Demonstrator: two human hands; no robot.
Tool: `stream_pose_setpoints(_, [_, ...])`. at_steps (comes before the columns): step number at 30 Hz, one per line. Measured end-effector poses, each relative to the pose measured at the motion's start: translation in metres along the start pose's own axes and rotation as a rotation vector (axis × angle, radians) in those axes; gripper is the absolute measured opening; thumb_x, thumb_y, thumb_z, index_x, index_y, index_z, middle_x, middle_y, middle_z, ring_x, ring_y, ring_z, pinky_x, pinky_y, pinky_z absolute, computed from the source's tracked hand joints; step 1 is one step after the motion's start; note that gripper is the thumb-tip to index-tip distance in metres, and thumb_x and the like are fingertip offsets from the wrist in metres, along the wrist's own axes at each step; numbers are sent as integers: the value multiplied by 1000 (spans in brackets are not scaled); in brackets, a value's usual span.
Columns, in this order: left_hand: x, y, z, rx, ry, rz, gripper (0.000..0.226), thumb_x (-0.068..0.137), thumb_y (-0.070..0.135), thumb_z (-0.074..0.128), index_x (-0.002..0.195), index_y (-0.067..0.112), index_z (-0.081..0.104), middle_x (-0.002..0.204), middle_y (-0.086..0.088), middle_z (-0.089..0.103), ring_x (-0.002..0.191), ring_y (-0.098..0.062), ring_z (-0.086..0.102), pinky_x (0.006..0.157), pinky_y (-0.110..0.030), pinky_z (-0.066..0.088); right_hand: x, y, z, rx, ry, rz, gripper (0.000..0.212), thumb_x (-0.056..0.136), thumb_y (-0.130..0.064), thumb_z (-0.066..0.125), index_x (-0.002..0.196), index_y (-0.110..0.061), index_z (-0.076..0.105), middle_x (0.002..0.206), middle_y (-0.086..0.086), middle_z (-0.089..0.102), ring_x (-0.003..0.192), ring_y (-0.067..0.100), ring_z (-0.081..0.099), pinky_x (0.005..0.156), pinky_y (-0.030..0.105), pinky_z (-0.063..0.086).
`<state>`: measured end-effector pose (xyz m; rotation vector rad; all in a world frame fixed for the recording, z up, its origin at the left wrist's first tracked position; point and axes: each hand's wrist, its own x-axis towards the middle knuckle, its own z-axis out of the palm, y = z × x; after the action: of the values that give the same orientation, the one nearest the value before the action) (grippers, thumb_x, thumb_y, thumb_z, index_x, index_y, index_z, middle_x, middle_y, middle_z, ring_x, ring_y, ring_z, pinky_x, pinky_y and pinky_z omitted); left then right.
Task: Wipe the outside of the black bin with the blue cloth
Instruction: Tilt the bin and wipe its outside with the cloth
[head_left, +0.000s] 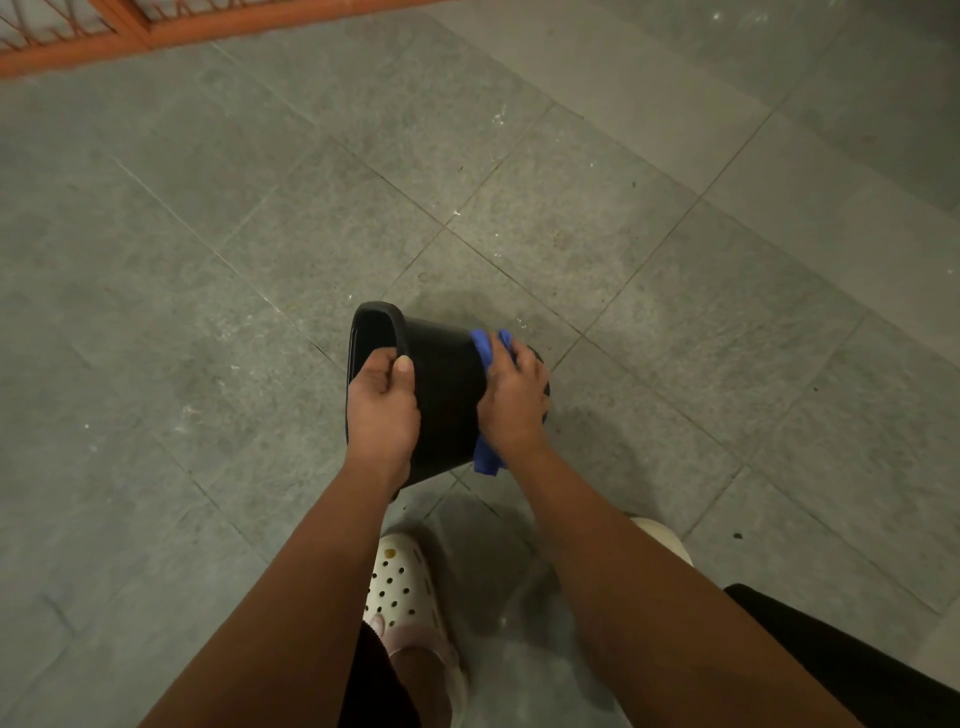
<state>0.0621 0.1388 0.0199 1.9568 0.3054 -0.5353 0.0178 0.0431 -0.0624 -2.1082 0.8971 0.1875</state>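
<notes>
The black bin (447, 384) is held tipped on its side above the grey tiled floor, its open mouth pointing left and its base to the right. My left hand (382, 410) grips the bin's rim, thumb on the outside edge. My right hand (514, 400) presses the blue cloth (485, 348) against the bin's outer wall near the base. The cloth shows above my fingers and hangs out below my wrist. Most of the cloth is hidden under my palm.
Grey stone floor tiles (208, 260) spread all around. An orange-red metal gate frame (156, 36) runs along the top left. My feet in white perforated clogs (402, 587) stand just below the bin, with dark clothing (857, 670) at the lower right.
</notes>
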Motion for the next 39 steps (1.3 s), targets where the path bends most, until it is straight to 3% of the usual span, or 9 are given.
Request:
stream_pose_setpoints(3, [2, -1, 1, -6, 18, -8, 21, 100, 22, 42, 103, 20, 62, 98, 2, 63, 98, -17, 60, 96, -45, 49, -13, 10, 7, -33, 29, 45, 70, 87, -6, 44, 146, -26, 12, 153, 3, 15, 135, 26, 17, 108, 50, 24])
stream_pose_setpoints(8, [5, 1, 0, 59, -11, 35, 25, 101, 21, 41, 84, 30, 58, 84, 1, 60, 79, -11, 57, 88, -42, 51, -26, 7, 18, 72, 208, -207, 68, 77, 8, 48, 138, -18, 40, 146, 6, 37, 124, 32, 38, 100, 45, 38])
stream_pose_setpoints(12, [7, 0, 0, 71, 3, 39, 24, 101, 23, 41, 85, 32, 57, 88, 4, 60, 86, -10, 58, 90, -38, 50, -7, 19, 13, -20, 153, -254, 69, 78, 7, 47, 140, -21, 37, 146, 6, 38, 121, 31, 37, 101, 38, 35])
stream_pose_setpoints(17, [5, -3, 4, 66, 15, 44, 18, 101, 23, 41, 106, 24, 58, 98, 5, 61, 95, -8, 57, 91, -32, 45, 3, 35, 3, -81, 0, -2, 68, 87, -1, 42, 146, -23, 19, 153, 5, 19, 130, 31, 23, 109, 42, 28])
stream_pose_setpoints(20, [4, -1, 8, 82, -4, 47, 17, 101, 23, 40, 103, 26, 56, 92, 6, 61, 89, -5, 57, 84, -28, 43, -2, 28, 2, -100, 11, 101, 69, 84, -4, 43, 146, -18, 17, 152, 7, 19, 127, 33, 25, 107, 38, 27])
stream_pose_setpoints(29, [7, -3, 8, 231, 9, 108, 20, 101, 24, 40, 106, 19, 59, 94, 1, 62, 91, -10, 58, 87, -34, 48, 10, 24, 6, -81, 156, -181, 66, 80, 5, 42, 138, -25, 39, 142, 5, 42, 114, 33, 36, 98, 39, 39])
stream_pose_setpoints(32, [6, -6, 6, 215, 20, 104, 19, 101, 25, 41, 105, 21, 58, 98, 1, 62, 97, -14, 58, 91, -35, 47, 19, 35, 4, -146, 51, -111, 62, 87, -1, 39, 142, -29, 30, 147, 4, 33, 120, 30, 31, 102, 35, 33])
stream_pose_setpoints(35, [6, -7, 5, 186, 25, 90, 16, 101, 25, 41, 104, 27, 56, 99, 3, 62, 100, -13, 57, 94, -35, 46, 20, 48, 0, -111, -41, 78, 63, 89, -3, 35, 144, -31, 22, 152, 6, 21, 128, 32, 23, 106, 40, 28])
stream_pose_setpoints(39, [7, -7, 3, 147, 40, 66, 16, 101, 24, 41, 106, 25, 57, 94, 11, 58, 93, -6, 55, 92, -32, 43, 10, 60, 2, -55, -103, 231, 67, 89, -3, 34, 147, -27, 11, 145, 17, 25, 127, 37, 26, 106, 43, 26])
